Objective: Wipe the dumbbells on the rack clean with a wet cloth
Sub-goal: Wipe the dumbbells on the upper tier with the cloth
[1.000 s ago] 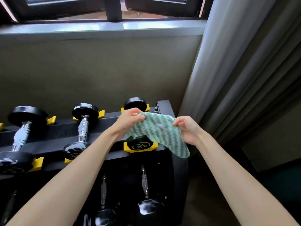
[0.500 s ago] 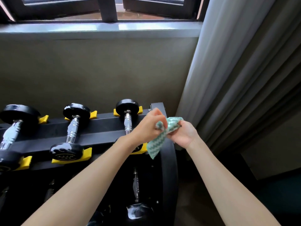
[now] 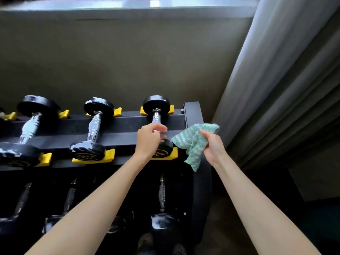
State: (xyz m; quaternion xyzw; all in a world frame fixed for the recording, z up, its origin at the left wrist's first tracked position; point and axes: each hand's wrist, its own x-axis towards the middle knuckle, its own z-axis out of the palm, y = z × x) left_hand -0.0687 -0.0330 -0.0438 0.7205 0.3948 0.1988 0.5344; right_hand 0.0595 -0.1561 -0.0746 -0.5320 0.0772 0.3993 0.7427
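rightmost dumbbell (image 3: 156, 105): round black heads, ribbed chrome handle, clasped by curled left grip (image 3: 150, 139) | crumpled green-white zigzag cloth (image 3: 191, 144) is held bunched in closed right grip (image 3: 211, 146)

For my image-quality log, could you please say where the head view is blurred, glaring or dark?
Head view: blur smears the fingers of the left hand at the rightmost dumbbell; the cloth in the right hand is sharp; the window sill glares; the lower dumbbells are shadowed.
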